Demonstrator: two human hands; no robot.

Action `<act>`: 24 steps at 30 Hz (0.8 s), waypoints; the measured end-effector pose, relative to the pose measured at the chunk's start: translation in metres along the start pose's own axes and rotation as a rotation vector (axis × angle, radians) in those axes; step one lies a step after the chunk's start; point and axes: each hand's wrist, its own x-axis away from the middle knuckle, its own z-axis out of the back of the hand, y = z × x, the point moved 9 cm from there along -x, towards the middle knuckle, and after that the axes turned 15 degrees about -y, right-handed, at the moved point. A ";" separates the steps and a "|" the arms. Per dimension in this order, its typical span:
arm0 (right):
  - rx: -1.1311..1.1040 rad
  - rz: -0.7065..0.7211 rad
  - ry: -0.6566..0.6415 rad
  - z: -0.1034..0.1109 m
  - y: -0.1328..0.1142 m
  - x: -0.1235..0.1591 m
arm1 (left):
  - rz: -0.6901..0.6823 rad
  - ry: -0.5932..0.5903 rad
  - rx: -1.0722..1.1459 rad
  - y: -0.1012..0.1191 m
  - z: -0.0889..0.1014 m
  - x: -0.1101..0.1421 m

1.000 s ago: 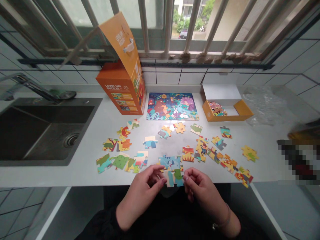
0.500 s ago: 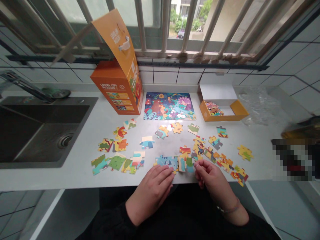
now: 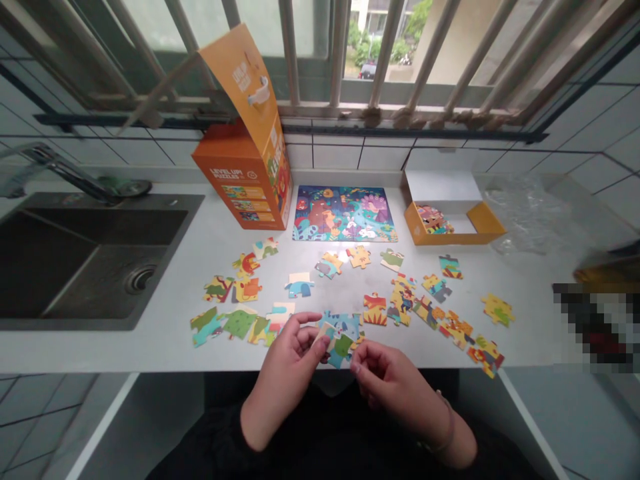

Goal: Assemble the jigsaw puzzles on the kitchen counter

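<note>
Two joined puzzle pieces [image 3: 343,346], cream, teal and green, are lifted at a tilt near the counter's front edge. My left hand [image 3: 293,357] grips their left end between thumb and fingers. At their right lower edge, the curled fingers and thumb of my right hand [image 3: 383,377] pinch; the fingertips partly hide the contact. Just behind lies a blue puzzle section [image 3: 345,325] with an animal face, partly covered by the held pieces. A red and yellow piece [image 3: 375,309] rests to its right.
Loose puzzle pieces lie left [image 3: 240,323] and right [image 3: 453,327]. Behind them are an assembled dark-blue puzzle [image 3: 345,213], a tall orange box [image 3: 240,187] and an open yellow box [image 3: 460,238] with pieces inside. A sink [image 3: 195,227] is at left, clear plastic wrap [image 3: 525,213] at right.
The joined pieces have moved left and been raised off the counter. My left hand has left the blue section and taken their left end. My right hand has moved left with them.
</note>
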 end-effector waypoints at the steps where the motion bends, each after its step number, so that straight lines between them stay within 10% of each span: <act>1: 0.032 -0.004 -0.016 -0.002 -0.001 0.000 | 0.007 0.003 -0.026 0.001 0.004 0.001; 12: -0.018 0.022 -0.042 -0.007 0.001 -0.006 | -0.035 -0.077 -0.451 0.014 0.000 0.006; 18: -0.143 0.021 0.321 0.035 0.013 -0.002 | -0.432 0.028 -1.035 0.032 -0.004 0.019; 24: -0.146 0.009 0.366 0.043 0.017 -0.002 | -0.645 -0.011 -1.383 0.020 -0.021 0.027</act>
